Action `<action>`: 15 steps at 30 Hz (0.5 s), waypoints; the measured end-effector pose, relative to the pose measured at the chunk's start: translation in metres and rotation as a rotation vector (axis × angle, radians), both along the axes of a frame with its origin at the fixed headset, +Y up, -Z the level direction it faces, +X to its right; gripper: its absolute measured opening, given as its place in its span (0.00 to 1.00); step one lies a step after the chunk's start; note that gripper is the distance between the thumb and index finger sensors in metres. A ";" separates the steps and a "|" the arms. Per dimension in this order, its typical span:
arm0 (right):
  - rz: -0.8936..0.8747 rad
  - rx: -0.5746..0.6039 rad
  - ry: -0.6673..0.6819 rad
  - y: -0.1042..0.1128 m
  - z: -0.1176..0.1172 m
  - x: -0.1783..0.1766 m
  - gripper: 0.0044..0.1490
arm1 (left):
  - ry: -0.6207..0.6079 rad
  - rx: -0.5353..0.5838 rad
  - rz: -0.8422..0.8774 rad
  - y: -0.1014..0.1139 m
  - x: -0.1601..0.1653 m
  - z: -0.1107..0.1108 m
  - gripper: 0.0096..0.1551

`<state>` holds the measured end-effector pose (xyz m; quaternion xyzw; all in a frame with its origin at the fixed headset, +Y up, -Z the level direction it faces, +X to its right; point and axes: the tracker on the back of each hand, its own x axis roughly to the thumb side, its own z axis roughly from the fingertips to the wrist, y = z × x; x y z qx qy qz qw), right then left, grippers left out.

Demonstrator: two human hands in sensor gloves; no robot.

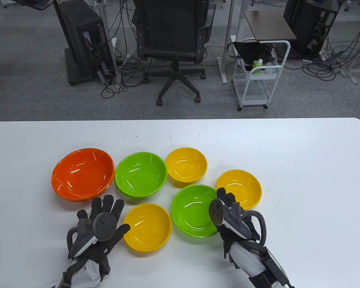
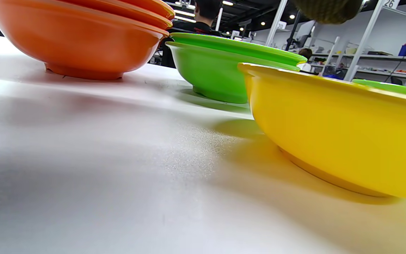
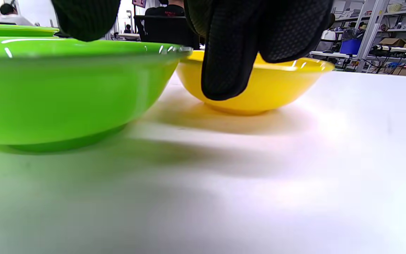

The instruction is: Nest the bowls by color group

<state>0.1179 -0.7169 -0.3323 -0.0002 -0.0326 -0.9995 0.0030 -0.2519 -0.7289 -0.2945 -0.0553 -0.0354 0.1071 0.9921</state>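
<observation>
A stack of orange bowls point(image 1: 82, 174) stands at the left, also in the left wrist view point(image 2: 79, 42). Beside it are two nested green bowls point(image 1: 141, 174) point(image 2: 220, 67). A single green bowl point(image 1: 192, 211) point(image 3: 58, 91) stands near the front. Three yellow bowls stand apart: far point(image 1: 186, 164), right point(image 1: 239, 188) point(image 3: 259, 84) and near point(image 1: 147, 226) point(image 2: 340, 134). My left hand point(image 1: 105, 208) lies open with fingers spread, just left of the near yellow bowl. My right hand point(image 1: 225, 196) is at the single green bowl's right rim, fingers point(image 3: 231, 53) hanging outside it, holding nothing.
The white table point(image 1: 303, 168) stretches wide to the right of the bowls, and its far edge lies well behind them. An office chair point(image 1: 174, 36) and a small cart point(image 1: 258, 72) stand on the floor beyond the table.
</observation>
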 end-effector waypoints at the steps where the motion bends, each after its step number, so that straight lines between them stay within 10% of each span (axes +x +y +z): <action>1: -0.003 -0.007 0.002 -0.003 -0.001 0.000 0.53 | 0.000 -0.001 -0.002 0.000 0.000 0.000 0.48; 15: -0.217 -0.101 -0.032 -0.019 -0.016 0.007 0.47 | -0.006 0.028 -0.034 0.006 0.002 0.001 0.48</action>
